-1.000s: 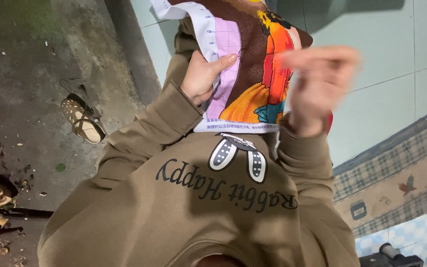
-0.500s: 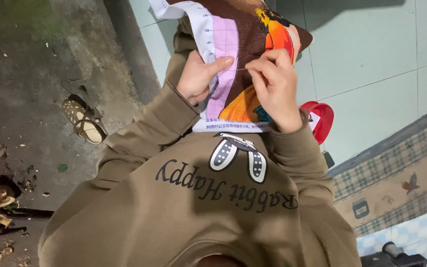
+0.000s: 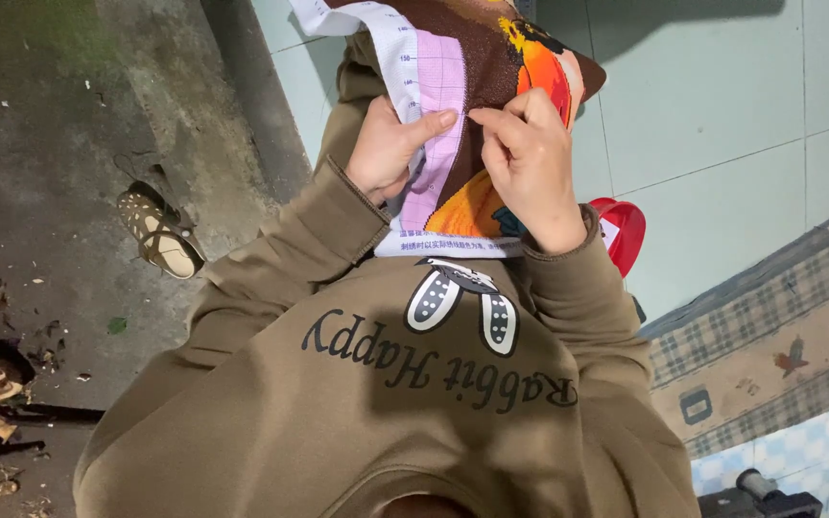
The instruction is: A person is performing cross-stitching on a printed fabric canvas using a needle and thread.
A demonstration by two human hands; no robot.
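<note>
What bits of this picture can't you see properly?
- Head view: the colourful stitched cloth is cut off by the top edge.
- The red round thing is half hidden by the right sleeve.
- Whether the right hand pinches a needle: too small.
- The left hand fingers go under the cloth.

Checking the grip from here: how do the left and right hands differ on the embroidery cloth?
The left hand lies flat, thumb stretched across the lilac panel of the embroidery cloth; the right hand is curled, fingertips pinched together at the brown area. The left sits at the cloth's white gridded edge, the right nearer its orange part. Both wear olive-brown sleeves and touch the cloth.
</note>
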